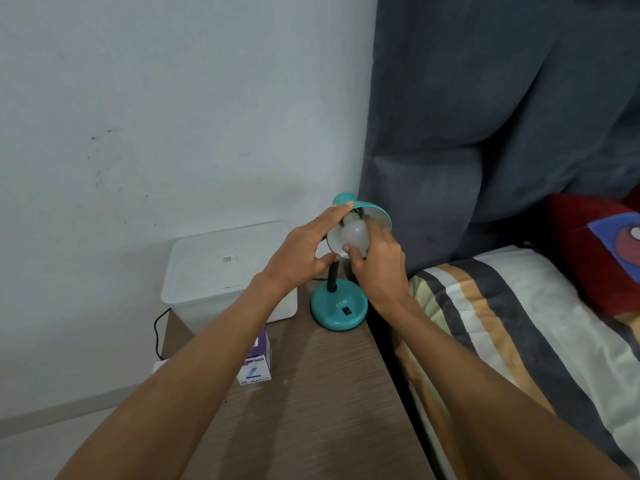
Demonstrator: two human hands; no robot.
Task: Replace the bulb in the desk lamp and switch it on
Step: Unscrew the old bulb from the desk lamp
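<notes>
A teal desk lamp stands at the back right corner of the wooden bedside table [311,393], its round base [338,310] carrying a black switch [346,310]. The shade [377,210] is tilted toward me. A white bulb [354,233] sits in the shade's mouth, unlit. My right hand [379,261] grips the bulb with thumb below and fingers behind it. My left hand [304,251] holds the shade's left rim, fingers stretched along the edge and thumb under it near the black neck [333,277].
A purple and white bulb box [256,363] lies on the table under my left forearm. A white plastic container [221,271] stands at the back left against the wall, with a black cable [157,327] beside it. A bed with a striped cover [502,341] and grey headboard [485,116] borders the table's right.
</notes>
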